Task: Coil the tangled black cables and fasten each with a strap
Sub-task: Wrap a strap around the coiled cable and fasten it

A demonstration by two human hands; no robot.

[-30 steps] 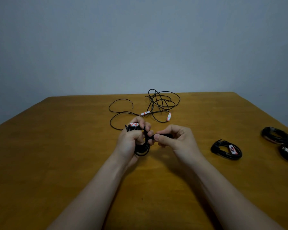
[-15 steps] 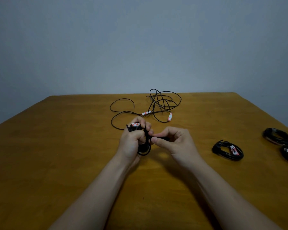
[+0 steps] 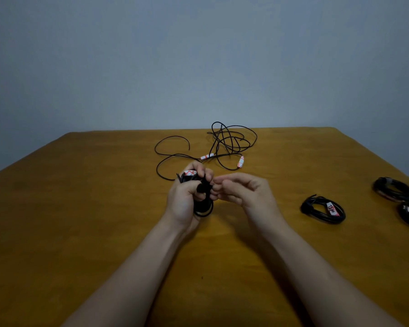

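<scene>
Right hand (image 3: pixel 243 197) nearer left hand (image 3: pixel 184 201) | left grips coil (image 3: pixel 202 208) | right's hold unclear | tangled cable (image 3: pixel 229 142) behind

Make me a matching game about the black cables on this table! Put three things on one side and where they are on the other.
Things:
1. cable bundle
2. tangled cable
3. tagged coil

Places:
A. lying on the table, right of both hands
B. gripped in the left hand
C. spread loose at the far side of the table

Pairs: 1-B, 2-C, 3-A.
</scene>
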